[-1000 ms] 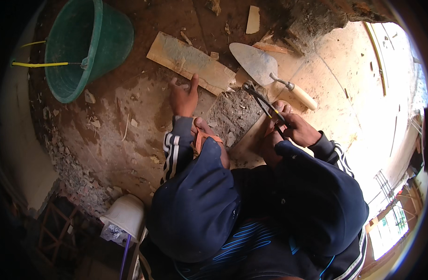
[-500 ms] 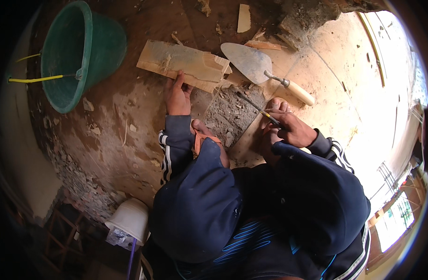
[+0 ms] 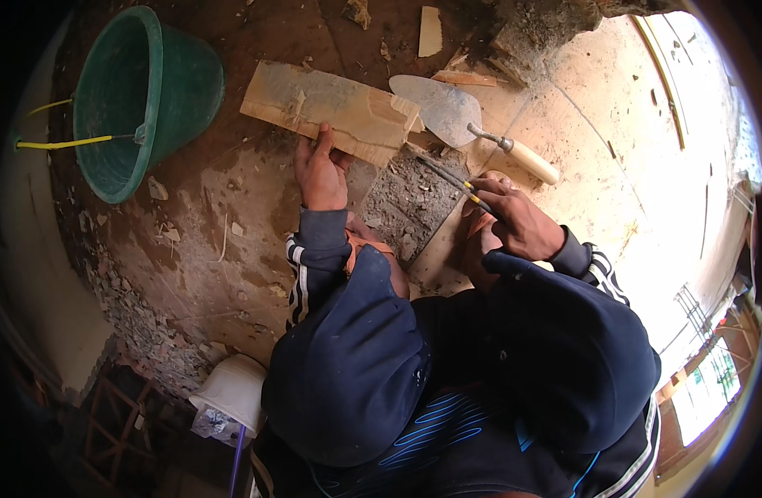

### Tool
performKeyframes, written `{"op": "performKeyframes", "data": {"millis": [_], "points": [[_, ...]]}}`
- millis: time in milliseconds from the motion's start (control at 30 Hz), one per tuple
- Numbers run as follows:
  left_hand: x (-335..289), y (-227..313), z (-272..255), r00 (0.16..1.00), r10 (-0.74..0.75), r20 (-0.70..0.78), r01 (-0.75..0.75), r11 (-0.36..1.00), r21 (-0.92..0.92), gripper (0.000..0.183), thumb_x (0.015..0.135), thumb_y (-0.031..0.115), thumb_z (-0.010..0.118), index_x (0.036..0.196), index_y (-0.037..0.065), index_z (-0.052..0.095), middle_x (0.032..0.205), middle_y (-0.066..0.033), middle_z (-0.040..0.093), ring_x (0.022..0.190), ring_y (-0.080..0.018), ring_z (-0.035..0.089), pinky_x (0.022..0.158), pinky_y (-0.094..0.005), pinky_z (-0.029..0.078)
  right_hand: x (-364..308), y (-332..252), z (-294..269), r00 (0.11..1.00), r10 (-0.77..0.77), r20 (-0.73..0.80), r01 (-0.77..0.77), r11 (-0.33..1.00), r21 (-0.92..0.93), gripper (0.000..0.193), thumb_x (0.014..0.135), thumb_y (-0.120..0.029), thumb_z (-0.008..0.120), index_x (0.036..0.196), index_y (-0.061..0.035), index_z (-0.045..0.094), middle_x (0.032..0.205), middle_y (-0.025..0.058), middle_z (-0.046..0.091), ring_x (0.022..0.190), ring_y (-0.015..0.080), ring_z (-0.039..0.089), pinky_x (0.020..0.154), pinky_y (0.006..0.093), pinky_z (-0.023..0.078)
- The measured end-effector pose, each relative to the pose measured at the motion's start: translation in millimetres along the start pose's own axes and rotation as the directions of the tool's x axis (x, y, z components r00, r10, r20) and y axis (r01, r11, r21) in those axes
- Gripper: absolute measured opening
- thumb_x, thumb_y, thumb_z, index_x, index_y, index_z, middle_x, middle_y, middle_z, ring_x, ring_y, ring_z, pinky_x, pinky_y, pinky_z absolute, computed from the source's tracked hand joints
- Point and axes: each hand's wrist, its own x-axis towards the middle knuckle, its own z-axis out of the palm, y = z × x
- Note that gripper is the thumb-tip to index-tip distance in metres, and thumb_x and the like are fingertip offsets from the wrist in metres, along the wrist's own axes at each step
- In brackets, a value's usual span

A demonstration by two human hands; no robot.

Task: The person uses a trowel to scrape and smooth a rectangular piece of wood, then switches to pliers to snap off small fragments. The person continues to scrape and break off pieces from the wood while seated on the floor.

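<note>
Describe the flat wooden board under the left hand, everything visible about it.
The wooden board is a flat, pale tan rectangle, looking like rough plywood, smeared with grey, mortar-like patches and chipped along its near edge. It lies flat on the dirty floor, slanting down to the right. The left hand presses its fingertips on the near edge. Its right end appears to meet the blade of a trowel. A green bucket stands apart, to its left.

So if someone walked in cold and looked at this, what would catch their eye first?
Probably the two hands at the centre: the left hand pressing on a flat wooden board, the right hand gripping a thin dark tool over a patch of grey rubble. Next, the big green bucket at upper left and the trowel beside the board.
</note>
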Motion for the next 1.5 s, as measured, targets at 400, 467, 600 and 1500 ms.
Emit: {"op": "performKeyframes", "data": {"millis": [400, 467, 600, 1500], "points": [[0, 20, 12, 0.985, -0.047, 0.163, 0.031, 0.994, 0.102, 0.039, 0.096, 0.025, 0.058, 0.130, 0.007, 0.050, 0.121, -0.0044, 0.059, 0.105, -0.0157, 0.061, 0.081, -0.0291, 0.054, -2, -5, 20, 0.964, 0.183, -0.191, -0.223, 0.951, -0.213, 0.044, 0.070, -0.003, 0.065, 0.113, -0.0013, 0.055, 0.100, 0.0243, 0.055, 0.088, 0.0441, 0.053, 0.077, 0.0473, 0.046], [5, 25, 17, 0.992, 0.002, 0.122, 0.009, 0.995, -0.097, 0.043, 0.097, 0.035, 0.056, 0.128, 0.005, 0.050, 0.119, -0.0060, 0.060, 0.105, -0.0172, 0.061, 0.083, -0.0330, 0.054, 1, -5, 16, 0.965, 0.149, -0.214, -0.187, 0.967, -0.172, 0.045, 0.069, -0.002, 0.065, 0.113, -0.0015, 0.056, 0.095, 0.0238, 0.056, 0.084, 0.0448, 0.055, 0.075, 0.0472, 0.047], [4, 22, 39, 0.982, -0.140, -0.129, 0.147, 0.988, 0.045, 0.054, 0.096, 0.050, 0.050, 0.124, 0.004, 0.054, 0.114, -0.0083, 0.061, 0.110, -0.0188, 0.058, 0.088, -0.0328, 0.050, 10, -20, 3, 0.999, 0.037, -0.026, -0.039, 0.994, -0.097, 0.047, 0.068, -0.002, 0.065, 0.114, -0.0028, 0.058, 0.093, 0.0201, 0.060, 0.083, 0.0409, 0.061, 0.072, 0.0460, 0.051], [-6, 61, 35, 0.913, 0.339, -0.228, -0.343, 0.939, 0.024, 0.064, 0.093, 0.039, 0.061, 0.136, -0.004, 0.041, 0.131, -0.0150, 0.052, 0.113, -0.0243, 0.057, 0.093, -0.0339, 0.048, 11, -33, -16, 0.984, 0.011, 0.175, -0.010, 1.000, -0.006, 0.093, 0.076, -0.026, 0.062, 0.148, 0.0067, 0.015, 0.147, 0.0299, 0.030, 0.135, 0.0430, 0.032, 0.113, 0.0449, 0.025]]}}
